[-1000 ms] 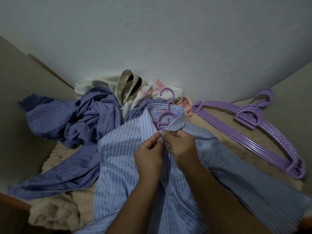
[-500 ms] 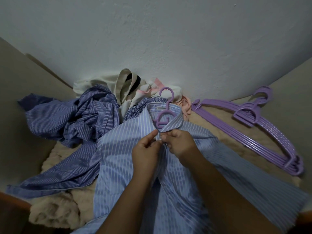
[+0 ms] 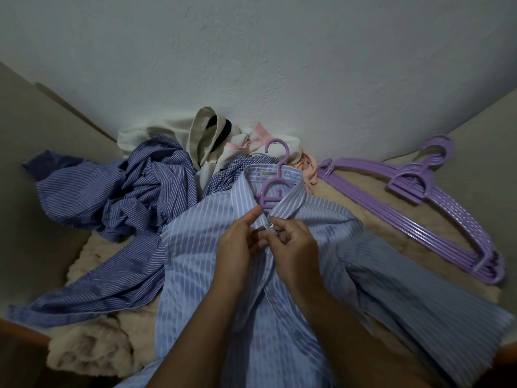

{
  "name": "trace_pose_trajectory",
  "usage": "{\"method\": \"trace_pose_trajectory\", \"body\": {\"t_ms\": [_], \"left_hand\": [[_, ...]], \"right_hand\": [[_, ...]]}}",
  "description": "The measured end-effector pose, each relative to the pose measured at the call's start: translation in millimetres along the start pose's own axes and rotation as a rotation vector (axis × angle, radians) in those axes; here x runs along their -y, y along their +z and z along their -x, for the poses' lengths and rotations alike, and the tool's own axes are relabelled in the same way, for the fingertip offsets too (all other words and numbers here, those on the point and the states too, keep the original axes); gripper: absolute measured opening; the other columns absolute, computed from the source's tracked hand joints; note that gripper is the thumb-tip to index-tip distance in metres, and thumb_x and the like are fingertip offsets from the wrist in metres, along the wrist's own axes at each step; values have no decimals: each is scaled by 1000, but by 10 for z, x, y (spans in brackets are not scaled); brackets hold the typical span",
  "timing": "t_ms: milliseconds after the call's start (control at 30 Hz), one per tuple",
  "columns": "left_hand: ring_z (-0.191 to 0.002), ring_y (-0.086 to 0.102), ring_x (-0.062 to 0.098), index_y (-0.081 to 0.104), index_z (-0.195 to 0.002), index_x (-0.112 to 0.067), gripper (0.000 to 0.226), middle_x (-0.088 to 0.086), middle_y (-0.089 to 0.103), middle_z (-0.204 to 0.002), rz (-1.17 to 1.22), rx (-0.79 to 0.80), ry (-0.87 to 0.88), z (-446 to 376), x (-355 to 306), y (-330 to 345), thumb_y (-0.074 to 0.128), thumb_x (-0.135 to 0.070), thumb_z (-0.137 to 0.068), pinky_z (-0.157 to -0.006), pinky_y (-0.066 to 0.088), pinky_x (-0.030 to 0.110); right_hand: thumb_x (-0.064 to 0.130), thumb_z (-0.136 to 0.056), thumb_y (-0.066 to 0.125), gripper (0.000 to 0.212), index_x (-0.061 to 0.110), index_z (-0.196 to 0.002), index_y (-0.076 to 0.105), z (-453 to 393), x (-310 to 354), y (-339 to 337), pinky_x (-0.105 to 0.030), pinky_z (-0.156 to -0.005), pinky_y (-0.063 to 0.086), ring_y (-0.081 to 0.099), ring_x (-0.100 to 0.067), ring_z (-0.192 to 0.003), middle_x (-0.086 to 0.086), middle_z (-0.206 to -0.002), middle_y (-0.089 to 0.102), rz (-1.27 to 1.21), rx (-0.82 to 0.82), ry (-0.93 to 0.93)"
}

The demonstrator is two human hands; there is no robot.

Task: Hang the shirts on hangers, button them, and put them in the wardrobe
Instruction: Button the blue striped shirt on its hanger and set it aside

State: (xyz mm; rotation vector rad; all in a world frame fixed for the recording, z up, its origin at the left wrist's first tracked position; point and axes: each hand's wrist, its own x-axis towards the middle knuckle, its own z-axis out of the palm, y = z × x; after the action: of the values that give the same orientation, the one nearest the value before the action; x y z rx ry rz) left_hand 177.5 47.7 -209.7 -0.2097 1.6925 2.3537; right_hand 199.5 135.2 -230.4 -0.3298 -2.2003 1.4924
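Two hands — left hand (image 3: 237, 245), right hand (image 3: 293, 245) — pinch one striped shirt (image 3: 201, 264) placket.

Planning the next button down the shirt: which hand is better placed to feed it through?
Right, probably. The right hand pinches the placket by the button, while the left hand holds the opposite edge of the shirt.

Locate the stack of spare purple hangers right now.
In the head view the stack of spare purple hangers lies at the right on the beige fleece blanket, just right of the light blue striped shirt, hooks toward the wall.
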Motion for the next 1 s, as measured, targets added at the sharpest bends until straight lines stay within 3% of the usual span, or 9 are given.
{"method": "trace_pose_trajectory", "body": {"t_ms": [167, 233, 300, 400, 467, 567, 700, 833, 1000], "left_hand": [[-82, 62, 19, 65, -105, -28, 40, 13, 69, -87, -82, 66, 50, 21, -3, -29, 42, 4, -94, -83, 53, 30], [-83, 52, 19, 65, -104, -36, 37, 11, 58, -87, -201, 56, 109, 8, 18, -56, 59, -3, -91, -78, 47, 29], [-77, 46, 14, 64, -106, -36, 35, 6, 47, -80, -267, 38, 149, -9, 19, -50, 67, -7, -86, -68, 43, 19], [-61, 38, 7, 64, -110, -30, 37, 0, 33, -65, -260, 23, 172, -34, 18, -53, 68, -3, -85, -58, 40, 14], [-63, 40, 12, 67, -110, -29, 37, 4, 34, -65, -252, 40, 169, -60, 28, -81, 67, -3, -85, -64, 43, 23], [-78, 43, 21, 71, -99, -44, 37, 8, 43, -80, -270, 95, 163, -111, 45, -125, 70, -10, -85, -74, 39, 37], [-78, 43, 24, 69, -103, -37, 36, 11, 42, -74, -228, 99, 162, -183, 63, -136, 67, -6, -86, -79, 43, 40], [-60, 39, 9, 58, -121, -30, 44, -4, 34, -62, -283, 50, 183, -141, 113, -182, 60, 0, -90, -66, 44, 23], [-72, 60, 10, 50, -125, -30, 48, -5, 60, -81, -524, -63, 254, 164, 347, -277, 70, -12, -85, -73, 51, 21]], "right_hand": [[2, -88, 58, 14, -2, -94, 70, -43, -27, 23, -1, -71, 37, 56, -12, -77, -10, -87, 61, 82, -87, -118], [2, -90, 57, 13, -3, -88, 69, -80, -18, 14, -12, -70, 39, 55, -14, -76, -12, -85, 62, 25, -49, -31], [5, -92, 55, 16, -2, -82, 65, -122, 14, -6, -19, -65, 40, 55, -10, -70, -11, -78, 62, -62, 24, 104], [5, -94, 52, 27, 9, -68, 57, -195, 68, -47, -14, -55, 39, 47, 1, -50, 3, -58, 52, -233, 150, 296], [5, -95, 50, 29, 13, -68, 56, -256, 86, -83, -14, -48, 36, 43, -2, -48, 3, -56, 48, -338, 229, 427], [3, -96, 47, 23, 11, -76, 56, -333, 101, -143, -15, -39, 31, 41, -9, -51, -3, -63, 48, -498, 329, 551], [2, -96, 48, 19, 10, -81, 56, -333, 84, -144, -17, -38, 31, 44, -6, -44, -7, -63, 49, -544, 314, 511], [0, -94, 50, 23, 18, -81, 57, -183, -9, -115, -17, -50, 38, 48, -9, -56, -3, -71, 56, -422, 167, 372], [-1, -91, 48, 28, 23, -105, 54, 154, -227, -15, -28, -79, 49, 60, -10, -88, 2, -100, 62, -328, 67, 483]]}}
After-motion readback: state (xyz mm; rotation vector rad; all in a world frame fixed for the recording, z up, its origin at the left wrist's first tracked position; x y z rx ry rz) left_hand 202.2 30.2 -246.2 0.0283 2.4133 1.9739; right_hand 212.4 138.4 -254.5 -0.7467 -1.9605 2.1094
